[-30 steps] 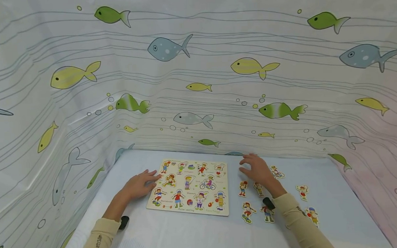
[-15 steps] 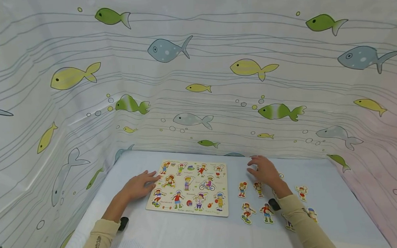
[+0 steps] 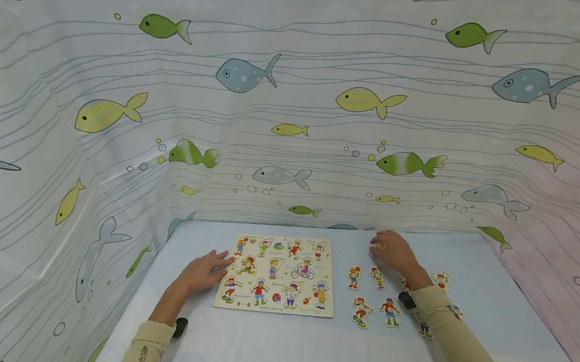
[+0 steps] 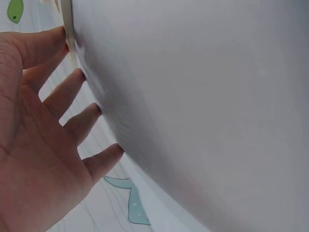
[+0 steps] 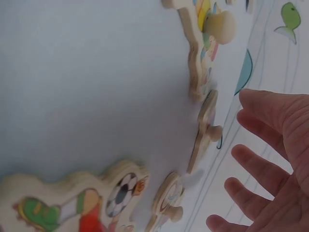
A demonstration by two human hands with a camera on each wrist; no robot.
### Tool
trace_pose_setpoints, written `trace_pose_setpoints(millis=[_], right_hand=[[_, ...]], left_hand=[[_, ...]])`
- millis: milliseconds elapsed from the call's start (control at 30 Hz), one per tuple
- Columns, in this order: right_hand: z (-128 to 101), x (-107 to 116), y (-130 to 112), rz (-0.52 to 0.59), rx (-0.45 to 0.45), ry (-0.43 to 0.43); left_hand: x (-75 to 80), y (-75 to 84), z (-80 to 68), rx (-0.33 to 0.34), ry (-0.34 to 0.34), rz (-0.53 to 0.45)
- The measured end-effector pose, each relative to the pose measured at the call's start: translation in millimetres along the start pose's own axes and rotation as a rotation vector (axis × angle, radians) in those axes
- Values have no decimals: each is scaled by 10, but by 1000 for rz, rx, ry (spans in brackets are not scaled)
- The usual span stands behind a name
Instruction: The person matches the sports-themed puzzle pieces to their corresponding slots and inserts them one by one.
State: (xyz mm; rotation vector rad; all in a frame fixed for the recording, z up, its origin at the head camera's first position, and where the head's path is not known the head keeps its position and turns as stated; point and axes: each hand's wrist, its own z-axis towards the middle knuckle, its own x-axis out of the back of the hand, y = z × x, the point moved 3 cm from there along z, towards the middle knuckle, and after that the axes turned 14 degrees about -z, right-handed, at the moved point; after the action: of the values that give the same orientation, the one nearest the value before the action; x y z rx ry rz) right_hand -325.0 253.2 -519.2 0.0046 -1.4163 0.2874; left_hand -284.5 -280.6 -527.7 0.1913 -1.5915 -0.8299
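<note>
The left hand (image 3: 202,272) spreads its fingers loosely, fingertips meeting the left edge of the puzzle board (image 3: 261,267), which lies flat on the pale table (image 3: 257,342). Right of the board lie loose figure pieces (image 3: 354,278); beyond the nearest, also right of the board, the right hand (image 3: 393,251) hovers, fingers parted wide over a knobbed piece (image 3: 380,245).

Bare left hand (image 3: 203,273): at left, fingers spread, nearly straight. Bare right hand (image 3: 396,252): at right, fingers parted, slightly bent. Beige-sleeved left forearm (image 3: 143,350) and beige-sleeved right forearm (image 3: 451,332) converge from near side.
</note>
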Motion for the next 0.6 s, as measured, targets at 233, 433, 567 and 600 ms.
trace_pose_setpoints(millis=[233,433,567,600], right_hand=[[17,-63,84,3,-9,3],[19,-93,129,-35,16,25],[-6,-70,139,-31,31,54],[-12,-64,141,-22,32,63]], left_hand=[[1,0,-3,-5,1,5],[-17,-19,7,4,2,20],[-10,-24,10,14,1,21],[-8,-25,11,13,0,23]])
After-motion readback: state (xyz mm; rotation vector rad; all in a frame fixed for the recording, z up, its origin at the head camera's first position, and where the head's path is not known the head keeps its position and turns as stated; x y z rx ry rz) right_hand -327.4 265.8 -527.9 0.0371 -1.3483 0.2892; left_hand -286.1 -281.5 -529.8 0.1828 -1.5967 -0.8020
